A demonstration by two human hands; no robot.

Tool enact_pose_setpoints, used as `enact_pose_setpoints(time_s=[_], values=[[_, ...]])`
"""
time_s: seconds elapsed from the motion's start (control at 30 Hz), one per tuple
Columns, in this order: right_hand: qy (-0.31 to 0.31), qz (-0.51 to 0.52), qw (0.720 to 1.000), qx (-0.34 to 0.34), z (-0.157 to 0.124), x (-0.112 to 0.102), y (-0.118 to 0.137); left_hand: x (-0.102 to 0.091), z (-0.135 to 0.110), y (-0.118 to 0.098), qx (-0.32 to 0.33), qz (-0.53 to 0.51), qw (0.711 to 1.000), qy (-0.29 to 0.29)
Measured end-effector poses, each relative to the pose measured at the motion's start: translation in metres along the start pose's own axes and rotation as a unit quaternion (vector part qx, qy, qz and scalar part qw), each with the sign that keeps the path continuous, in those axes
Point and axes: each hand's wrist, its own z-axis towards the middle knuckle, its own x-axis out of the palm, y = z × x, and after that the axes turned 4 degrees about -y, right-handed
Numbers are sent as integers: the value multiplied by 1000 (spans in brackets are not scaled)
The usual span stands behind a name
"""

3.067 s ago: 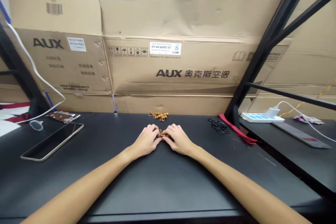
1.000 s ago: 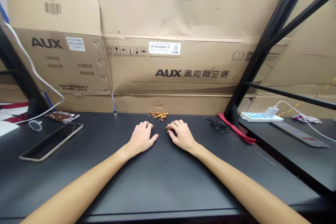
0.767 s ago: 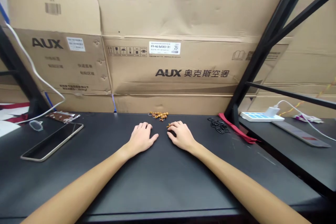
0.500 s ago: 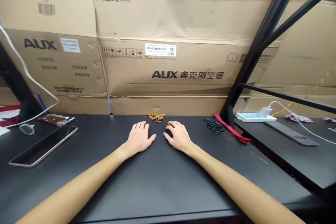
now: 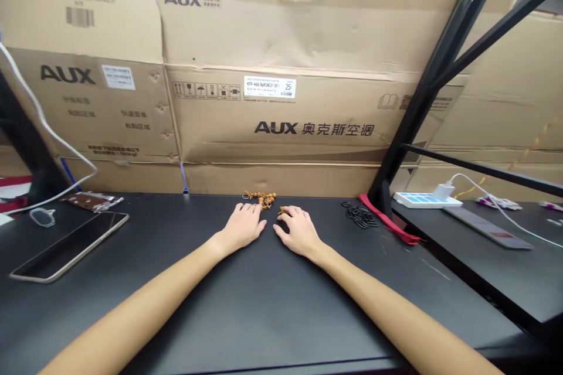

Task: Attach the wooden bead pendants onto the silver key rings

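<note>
A small bunch of amber-brown beaded pieces (image 5: 264, 197), with a metal ring at its left end, lies near the back of the black table. My left hand (image 5: 244, 225) lies palm down just in front, its fingers stretched and the fingertips at the bunch's near edge. Beside it on the right, my right hand (image 5: 299, 229) rests on the table with bent fingers, thumb apart from the index finger. A little amber-brown piece (image 5: 281, 210) shows at its fingertips, mostly covered by them. Neither hand visibly grasps anything.
Black oval links (image 5: 361, 215) and a red strap (image 5: 389, 224) lie on the right. On the left are a phone (image 5: 70, 246) and a brown packet (image 5: 92, 201). Cardboard (image 5: 272, 146) walls the back; a black post (image 5: 413, 105) and power strip (image 5: 422, 200) stand right.
My left hand has moved slightly right and turned inward, bringing its fingertips to the beaded bunch. My right hand has barely moved. The view has shifted slightly.
</note>
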Motion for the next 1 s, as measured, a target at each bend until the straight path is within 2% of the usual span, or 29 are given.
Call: enact_pose_setpoints(time_s=[0.17,0.33,0.43,0.67,1.0], values=[[-15,18,999,-25,0,-2,1,-27,-33,-21,87,-22,996,14],[2,95,985,-141,-3,-10,9,-41,-47,-21,98,-132,986,31],[14,113,980,-162,-4,-11,11,-42,-46,-17,82,-178,979,49],[4,109,984,-140,-3,-6,3,-38,-46,-14,61,-214,974,47],[-9,186,969,-161,-3,-14,13,-37,-44,-14,52,-176,983,-25]])
